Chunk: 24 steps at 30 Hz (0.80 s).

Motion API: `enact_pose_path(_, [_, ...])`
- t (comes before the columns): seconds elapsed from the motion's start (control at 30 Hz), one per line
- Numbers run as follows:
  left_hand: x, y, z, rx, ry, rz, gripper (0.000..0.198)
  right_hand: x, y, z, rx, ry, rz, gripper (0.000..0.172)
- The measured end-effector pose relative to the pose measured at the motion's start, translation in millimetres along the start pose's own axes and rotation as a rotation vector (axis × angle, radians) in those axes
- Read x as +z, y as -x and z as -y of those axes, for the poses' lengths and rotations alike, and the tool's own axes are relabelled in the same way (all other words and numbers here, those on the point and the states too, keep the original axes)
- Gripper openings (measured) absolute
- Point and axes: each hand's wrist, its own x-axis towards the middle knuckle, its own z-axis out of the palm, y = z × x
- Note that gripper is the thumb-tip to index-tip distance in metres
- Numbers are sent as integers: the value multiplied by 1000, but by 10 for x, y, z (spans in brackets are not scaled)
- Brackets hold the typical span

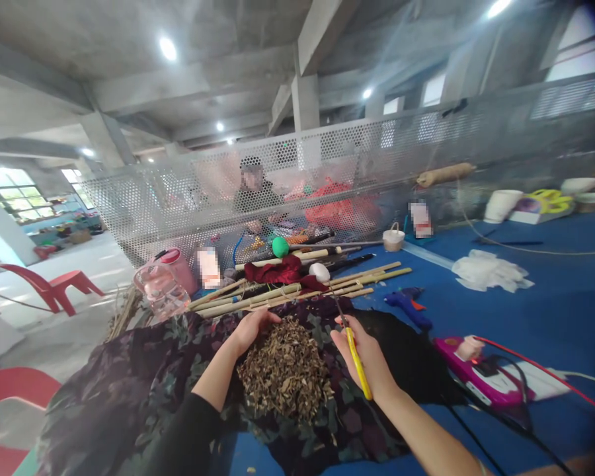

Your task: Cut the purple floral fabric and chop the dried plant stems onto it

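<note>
A heap of dry, brown, leaf-like flakes lies on a dark leaf-patterned cloth. My left hand rests at the heap's upper left edge, its fingers stretched and lightly curved over it, holding nothing visible. Right of the heap, my right hand has a yellow-handled tool with a thin dark metal end pointing up and away. The tool lies across the palm with the thumb against it; its exact kind is unclear.
Bamboo sticks, dark red cloth and a green ball lie beyond. At right are a blue glue gun, a magenta power strip with cables and a white plastic bundle. A person sits behind the perforated screen.
</note>
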Motion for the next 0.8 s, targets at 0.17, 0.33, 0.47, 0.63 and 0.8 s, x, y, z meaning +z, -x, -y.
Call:
enact_pose_path(0.17, [80,-239,-58,42,52,3,59,5,-7,3,12,13,-10,38])
enact_pose_path(0.33, [187,-278,-161,96,123,235,64,8,-19,15,26,13,-4,38])
enact_pose_path(0.47, [12,-48,-241,154,113,-31,56,16,-19,7,39,16,22,41])
enact_pose_path(0.63, [-320,446,-164,-56,-341,-409,34,17,-1,15,21,3,3,42])
enact_pose_path(0.8, [-120,849,93,-371,-500,-558,32,3,39,20,3,11,-19,41])
